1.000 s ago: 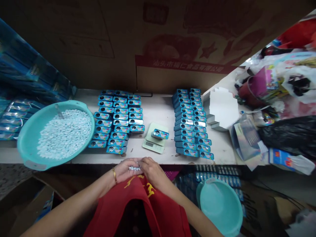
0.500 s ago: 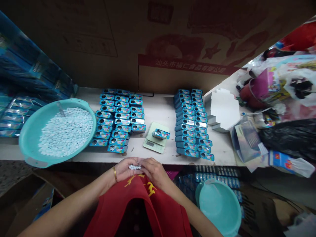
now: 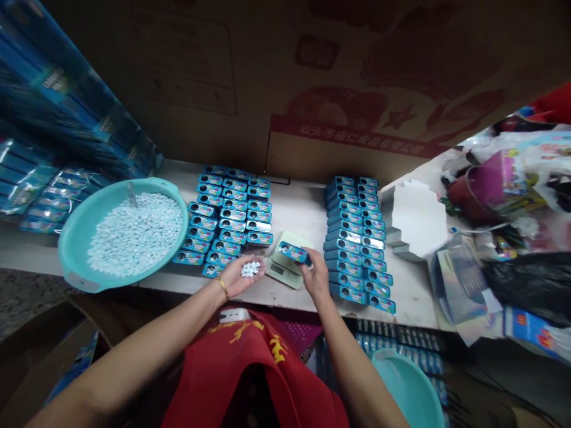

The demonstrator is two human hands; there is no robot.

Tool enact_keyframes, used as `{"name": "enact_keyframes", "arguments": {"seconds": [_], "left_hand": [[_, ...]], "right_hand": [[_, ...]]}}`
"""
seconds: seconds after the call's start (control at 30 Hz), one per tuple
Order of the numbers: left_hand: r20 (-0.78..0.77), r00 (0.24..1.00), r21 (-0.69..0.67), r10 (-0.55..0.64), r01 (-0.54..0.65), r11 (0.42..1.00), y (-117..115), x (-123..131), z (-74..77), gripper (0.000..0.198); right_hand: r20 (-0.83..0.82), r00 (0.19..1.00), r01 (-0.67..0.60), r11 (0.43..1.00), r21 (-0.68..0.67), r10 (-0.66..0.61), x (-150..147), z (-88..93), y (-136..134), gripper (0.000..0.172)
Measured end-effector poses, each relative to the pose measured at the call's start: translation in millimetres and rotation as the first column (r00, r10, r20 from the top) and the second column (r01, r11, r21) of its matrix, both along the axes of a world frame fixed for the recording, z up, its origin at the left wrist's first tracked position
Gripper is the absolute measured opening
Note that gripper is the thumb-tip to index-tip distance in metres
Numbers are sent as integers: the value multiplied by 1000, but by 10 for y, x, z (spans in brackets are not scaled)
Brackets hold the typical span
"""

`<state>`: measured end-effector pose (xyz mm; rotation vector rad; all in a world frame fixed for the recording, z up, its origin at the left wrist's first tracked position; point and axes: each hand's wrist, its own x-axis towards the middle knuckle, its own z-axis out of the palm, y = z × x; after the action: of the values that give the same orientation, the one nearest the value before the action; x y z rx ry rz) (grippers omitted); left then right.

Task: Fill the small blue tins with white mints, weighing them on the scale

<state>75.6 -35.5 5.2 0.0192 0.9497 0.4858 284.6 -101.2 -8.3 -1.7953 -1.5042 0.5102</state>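
My left hand is palm up and cupped around a small heap of pale blue tablets, above the table's front edge. My right hand reaches to the small green scale and pinches the end of a blue tin that lies on it. A teal basin full of the same pale tablets stands at the left. Two blocks of blue tins flank the scale: one at its left, one at its right.
A big cardboard box walls the back. Stacked blue packs fill the left. White folded cartons, a purple bucket and plastic bags lie at the right. A second teal basin sits below the table by my right arm.
My hands were together at the table edge over the tablets. They have parted: the left moved up holding the tablets, and the right reached forward to the tin on the scale. The view shifted rightwards.
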Motion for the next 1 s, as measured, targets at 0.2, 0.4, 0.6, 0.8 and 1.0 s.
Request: {"name": "enact_keyframes", "arguments": {"seconds": [0.2,0.4,0.6,0.8,1.0], "left_hand": [[-22,996,-16,89,-90,996,65,290,-12,11],[9,1000,-17,22,-22,1000,66,315,-35,6],[0,1000,0,-6,6,1000,67,303,-35,8],[-2,1000,12,-20,20,1000,69,294,-22,9],[50,997,56,-63,60,997,96,182,38,13]], "right_hand": [[464,844,-258,962,-90,269,-292,606,-76,41],[515,830,-188,977,-101,213,-273,541,-126,41],[557,799,-222,972,-75,226,-285,614,-176,41],[317,940,-135,991,2,127,-199,482,-219,40],[-411,898,162,987,-19,-155,-9,-157,-104,34]]}}
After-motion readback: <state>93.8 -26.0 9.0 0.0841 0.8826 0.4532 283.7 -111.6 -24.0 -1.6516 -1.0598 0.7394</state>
